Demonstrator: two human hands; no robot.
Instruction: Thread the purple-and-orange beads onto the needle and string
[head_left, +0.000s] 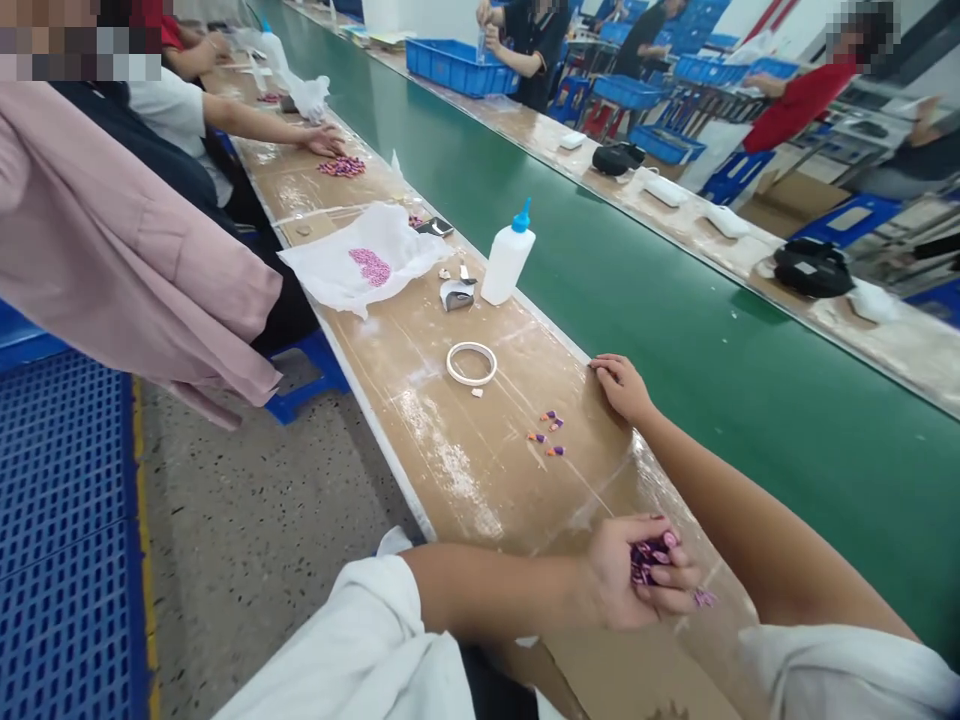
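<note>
My left hand (649,585) is cupped with curled fingers around a handful of small purple-and-pink pieces (646,562), low over the near part of the table. One similar small piece (703,597) shows just beyond its fingertips. At the table's right edge, my right hand (622,388) rests with its fingers bent and drawn together; whether anything is between the fingertips is too small to tell. Several small purple-and-orange pieces (555,451) lie on the brown tabletop (495,470) to the left of the right hand. A white tape roll (448,366) lies flat farther up.
A white bottle with a blue nozzle (508,262) stands by the green conveyor belt (675,300). White sheeting (322,265) holds tiny pink pieces. Beyond it, a co-worker's hand (324,140) is near a pile of colourful pieces (342,167). Cardboard (637,670) lies close to me.
</note>
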